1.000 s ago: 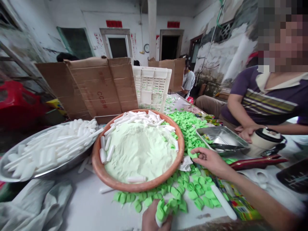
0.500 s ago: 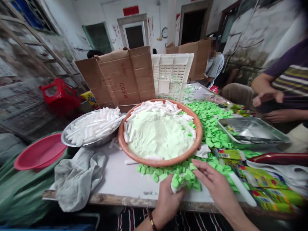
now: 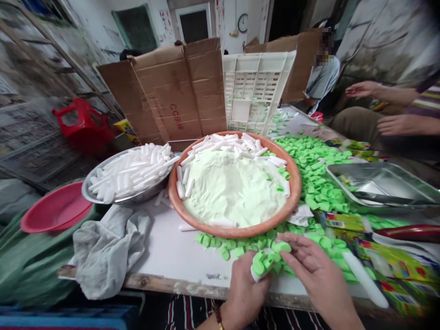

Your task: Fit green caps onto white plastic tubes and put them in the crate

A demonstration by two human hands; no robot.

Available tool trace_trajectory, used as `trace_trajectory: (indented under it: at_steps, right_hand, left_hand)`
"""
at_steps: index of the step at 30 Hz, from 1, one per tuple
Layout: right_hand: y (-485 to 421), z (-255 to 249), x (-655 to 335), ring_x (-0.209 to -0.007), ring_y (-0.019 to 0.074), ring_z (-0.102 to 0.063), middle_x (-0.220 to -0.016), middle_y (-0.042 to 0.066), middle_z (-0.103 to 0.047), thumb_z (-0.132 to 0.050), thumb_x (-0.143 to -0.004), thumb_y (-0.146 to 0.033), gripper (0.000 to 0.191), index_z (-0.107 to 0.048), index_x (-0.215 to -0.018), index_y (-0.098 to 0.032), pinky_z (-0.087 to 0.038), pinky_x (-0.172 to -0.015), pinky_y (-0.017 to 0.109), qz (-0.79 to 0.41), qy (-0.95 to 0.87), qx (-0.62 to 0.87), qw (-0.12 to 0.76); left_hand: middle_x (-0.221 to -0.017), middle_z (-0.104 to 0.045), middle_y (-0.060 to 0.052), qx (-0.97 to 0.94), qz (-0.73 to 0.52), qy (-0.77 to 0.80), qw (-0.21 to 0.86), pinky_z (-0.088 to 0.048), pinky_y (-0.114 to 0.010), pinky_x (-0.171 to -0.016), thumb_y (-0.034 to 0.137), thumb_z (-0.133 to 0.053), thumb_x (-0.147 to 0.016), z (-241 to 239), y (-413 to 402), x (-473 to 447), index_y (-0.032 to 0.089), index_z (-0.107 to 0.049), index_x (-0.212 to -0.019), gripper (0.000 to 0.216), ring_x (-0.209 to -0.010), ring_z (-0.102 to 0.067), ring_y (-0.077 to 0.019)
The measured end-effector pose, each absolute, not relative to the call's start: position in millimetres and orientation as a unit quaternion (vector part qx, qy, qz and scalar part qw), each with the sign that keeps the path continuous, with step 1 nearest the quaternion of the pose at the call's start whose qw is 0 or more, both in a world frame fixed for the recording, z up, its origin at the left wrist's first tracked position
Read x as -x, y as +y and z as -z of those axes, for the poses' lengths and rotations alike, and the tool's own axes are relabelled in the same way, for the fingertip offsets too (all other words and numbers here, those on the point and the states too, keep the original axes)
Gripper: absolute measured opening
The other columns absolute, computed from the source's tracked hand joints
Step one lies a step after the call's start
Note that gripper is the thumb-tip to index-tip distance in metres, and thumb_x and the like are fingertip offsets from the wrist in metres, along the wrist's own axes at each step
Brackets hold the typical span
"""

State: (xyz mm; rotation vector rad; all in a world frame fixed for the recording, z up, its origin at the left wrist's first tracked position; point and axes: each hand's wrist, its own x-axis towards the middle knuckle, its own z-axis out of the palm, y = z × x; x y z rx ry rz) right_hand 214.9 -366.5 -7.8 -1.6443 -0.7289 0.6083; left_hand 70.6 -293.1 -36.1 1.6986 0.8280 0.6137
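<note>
My left hand (image 3: 244, 292) is closed round a white tube with several green caps (image 3: 264, 264) bunched at its top, low at the table's front edge. My right hand (image 3: 315, 274) sits just right of it, thumb and fingers pinching a green cap (image 3: 282, 247) beside that bunch. Loose green caps (image 3: 237, 245) lie under and around both hands. Behind them stands a brown basin (image 3: 175, 201) heaped with pale green powder (image 3: 233, 185) and rimmed with white tubes.
A steel bowl of white tubes (image 3: 129, 172) and a grey cloth (image 3: 106, 250) lie left, a red basin (image 3: 51, 211) beyond. A metal tray (image 3: 381, 183), colourful packets (image 3: 395, 256) and a long white tube (image 3: 364, 279) lie right. Cardboard, a white crate and other people are behind.
My right hand drew back from the far caps to the left hand's bunch with a cap. The view tilted down and left. The person at right pulled their arms back.
</note>
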Motion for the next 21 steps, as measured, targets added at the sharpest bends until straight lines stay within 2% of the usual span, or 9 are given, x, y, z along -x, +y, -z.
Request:
trace_trajectory:
  at_steps: [4,6,9,13,17,21]
  right_hand:
    - [-367,-7,-223,-0.087,0.0263,-0.070,-0.097,0.008,-0.074,-0.072,-0.070,-0.052,0.040,-0.068,-0.098,-0.025,-0.060,-0.078,0.035,-0.261,-0.340,0.732,0.529]
    - [-367,-12,-224,-0.085,0.0277,-0.070,-0.095,0.006,-0.074,-0.070,-0.069,-0.054,0.035,-0.072,-0.092,-0.028,-0.059,-0.078,0.039,-0.238,-0.381,0.743,0.497]
    - [-366,-10,-221,-0.085,0.0273,-0.069,-0.091,0.003,-0.075,-0.065,-0.074,-0.053,0.024,-0.074,-0.084,-0.032,-0.057,-0.080,0.040,-0.190,-0.442,0.750,0.455]
    - [-366,-1,-216,-0.085,0.0244,-0.069,-0.091,0.001,-0.075,-0.060,-0.081,-0.046,0.018,-0.073,-0.084,-0.034,-0.056,-0.080,0.037,-0.159,-0.481,0.750,0.426]
    - [-366,0,-209,-0.082,0.0235,-0.070,-0.088,0.002,-0.075,-0.061,-0.081,-0.045,0.018,-0.072,-0.081,-0.031,-0.057,-0.076,0.035,-0.207,-0.443,0.752,0.442]
    - [-368,12,-205,-0.085,0.0240,-0.069,-0.091,0.006,-0.074,-0.060,-0.083,-0.048,0.026,-0.069,-0.089,-0.025,-0.057,-0.078,0.035,-0.264,-0.369,0.738,0.500]
  left_hand:
    - [-0.081,-0.067,-0.001,-0.717,-0.252,0.354,0.545,-0.043,-0.025,-0.068,0.008,-0.062,-0.073,34,-293,-70,0.016,-0.065,-0.083,0.013,-0.074,-0.057,-0.0161]
    - [-0.081,-0.067,-0.001,-0.717,-0.257,0.351,0.544,-0.043,-0.024,-0.069,0.007,-0.063,-0.073,33,-293,-70,0.016,-0.066,-0.083,0.014,-0.074,-0.057,-0.0159]
    - [-0.082,-0.068,-0.001,-0.720,-0.265,0.339,0.544,-0.043,-0.024,-0.070,0.006,-0.062,-0.073,33,-292,-70,0.017,-0.067,-0.086,0.018,-0.075,-0.057,-0.0155]
    - [-0.084,-0.069,-0.001,-0.717,-0.269,0.326,0.554,-0.044,-0.023,-0.071,0.005,-0.060,-0.075,35,-290,-70,0.017,-0.068,-0.089,0.021,-0.076,-0.059,-0.0153]
    - [-0.086,-0.070,-0.004,-0.732,-0.256,0.318,0.546,-0.045,-0.025,-0.073,0.014,-0.058,-0.081,37,-289,-72,0.016,-0.067,-0.091,0.013,-0.078,-0.061,-0.0175]
    - [-0.080,-0.069,-0.004,-0.736,-0.254,0.338,0.530,-0.045,-0.026,-0.068,0.025,-0.061,-0.084,37,-289,-76,0.016,-0.067,-0.085,0.011,-0.072,-0.061,-0.0180]
